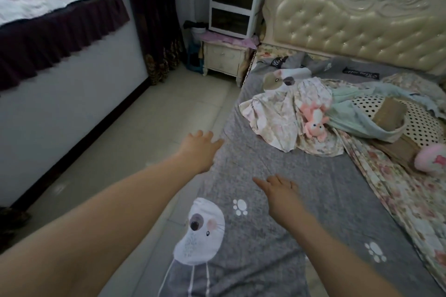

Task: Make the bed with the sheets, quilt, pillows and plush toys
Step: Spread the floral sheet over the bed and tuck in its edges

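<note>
Our left hand (201,149), fingers straight, reaches the grey sheet (313,200) at its edge beside open floor (169,108), our right hand (277,188) lies flat on its bare middle, and the quilt (398,200) and pink plush toy (313,120) are heaped toward the headboard (362,31).

The quilt (282,116), plush rabbit (313,122) atop it, lies on the sheet (313,212) beyond your right hand (281,190); the nightstand (224,58) stands left of the headboard (350,24).

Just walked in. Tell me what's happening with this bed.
A person is working on the grey sheet with both hands open: the left hand at its floor-side edge, the right hand flat on it. Further up, the floral quilt lies crumpled with a pink plush toy on it. The bed is not yet made.
</note>
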### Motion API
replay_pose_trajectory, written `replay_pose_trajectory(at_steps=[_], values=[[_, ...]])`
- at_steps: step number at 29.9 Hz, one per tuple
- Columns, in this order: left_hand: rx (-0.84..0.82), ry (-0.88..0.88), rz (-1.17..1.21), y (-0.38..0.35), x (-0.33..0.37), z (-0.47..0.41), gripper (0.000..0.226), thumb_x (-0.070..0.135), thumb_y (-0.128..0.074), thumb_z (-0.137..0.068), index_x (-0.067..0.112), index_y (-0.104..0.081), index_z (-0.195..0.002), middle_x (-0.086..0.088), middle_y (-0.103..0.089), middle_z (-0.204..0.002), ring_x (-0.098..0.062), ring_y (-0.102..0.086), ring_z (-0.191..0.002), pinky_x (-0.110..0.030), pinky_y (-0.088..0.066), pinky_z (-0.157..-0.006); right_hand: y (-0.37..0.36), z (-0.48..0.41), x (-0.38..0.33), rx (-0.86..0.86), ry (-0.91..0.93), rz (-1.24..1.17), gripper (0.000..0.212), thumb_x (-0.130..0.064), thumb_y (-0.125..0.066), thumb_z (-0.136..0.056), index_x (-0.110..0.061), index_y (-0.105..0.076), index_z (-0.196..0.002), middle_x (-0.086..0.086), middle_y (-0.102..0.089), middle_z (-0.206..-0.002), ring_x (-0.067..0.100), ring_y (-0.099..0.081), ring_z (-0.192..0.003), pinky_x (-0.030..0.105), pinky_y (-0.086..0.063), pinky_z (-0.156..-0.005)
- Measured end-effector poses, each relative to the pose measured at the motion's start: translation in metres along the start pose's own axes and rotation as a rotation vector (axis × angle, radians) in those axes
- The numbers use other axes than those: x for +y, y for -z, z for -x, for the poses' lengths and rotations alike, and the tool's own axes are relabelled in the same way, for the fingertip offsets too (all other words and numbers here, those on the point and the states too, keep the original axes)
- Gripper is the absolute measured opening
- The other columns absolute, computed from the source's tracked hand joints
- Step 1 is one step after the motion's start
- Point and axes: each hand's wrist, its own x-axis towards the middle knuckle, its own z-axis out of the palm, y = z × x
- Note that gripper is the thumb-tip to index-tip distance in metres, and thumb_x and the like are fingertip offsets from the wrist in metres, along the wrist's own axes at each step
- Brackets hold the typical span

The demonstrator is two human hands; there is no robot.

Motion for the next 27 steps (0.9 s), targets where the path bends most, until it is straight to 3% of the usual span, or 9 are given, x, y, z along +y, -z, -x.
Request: replay_pose_trajectory(at_steps=[9,12,17,20,25,27], values=[[-0.019,0.079,0.049,-0.025,-0.067,0.019,0.072,0.044,-0.05,-0.096,0.033,-0.008,-0.154,-0.005,-0.026,-0.152,-0.028,-0.034,-0.133,-0.039,-0.04,-0.095,0.031,-0.028,-0.053,-0.022,0.029,0.061,0.087,0.005,-0.046,-0.086,-0.042,-0.013,-0.152,0.001,-0.03,-0.152,0.027,-0.015,-0.146,0.053,-0.016,-0.115],[-0.005,0.03,0.054,-0.041,-0.083,0.01,0.072,0.044,-0.05,-0.096,0.033,-0.009,-0.154,-0.006,-0.027,-0.152,-0.028,-0.034,-0.133,-0.04,-0.039,-0.097,0.026,-0.038,-0.077,-0.008,-0.02,0.048,0.089,0.008,-0.045,-0.083,-0.042,-0.015,-0.151,0.0,-0.032,-0.149,0.028,-0.014,-0.146,0.054,-0.014,-0.116],[0.051,-0.142,0.069,-0.056,-0.108,-0.03,0.07,0.04,-0.052,-0.096,0.031,-0.013,-0.153,-0.006,-0.028,-0.15,-0.029,-0.034,-0.131,-0.04,-0.037,-0.096,0.021,-0.068,-0.124,-0.008,-0.154,0.044,0.084,0.008,-0.042,-0.084,-0.039,-0.019,-0.15,0.006,-0.034,-0.145,0.033,-0.015,-0.145,0.058,-0.014,-0.115],[0.083,-0.284,0.061,-0.058,-0.137,-0.063,0.07,0.04,-0.054,-0.095,0.032,-0.015,-0.152,-0.007,-0.027,-0.151,-0.03,-0.034,-0.132,-0.041,-0.037,-0.099,0.035,-0.091,-0.171,-0.029,-0.311,-0.041,0.077,0.003,-0.042,-0.089,-0.039,-0.02,-0.15,0.008,-0.029,-0.15,0.033,-0.009,-0.147,0.059,-0.006,-0.117],[0.118,-0.536,0.018,-0.037,-0.145,-0.085,0.069,0.041,-0.054,-0.093,0.032,-0.018,-0.151,-0.007,-0.03,-0.149,-0.031,-0.034,-0.133,-0.045,-0.04,-0.101,0.071,-0.095,-0.215,-0.049,-0.5,-0.059,0.072,-0.01,-0.052,-0.092,-0.037,-0.022,-0.151,0.012,-0.026,-0.153,0.033,-0.01,-0.147,0.059,-0.006,-0.116],[0.119,-0.56,0.035,-0.032,-0.145,-0.089,0.068,0.042,-0.055,-0.092,0.032,-0.02,-0.15,-0.006,-0.031,-0.149,-0.029,-0.035,-0.133,-0.046,-0.041,-0.101,0.08,-0.095,-0.219,-0.042,-0.526,-0.066,0.074,-0.015,-0.056,-0.091,-0.037,-0.021,-0.151,0.012,-0.025,-0.153,0.032,-0.01,-0.147,0.059,-0.007,-0.115]])
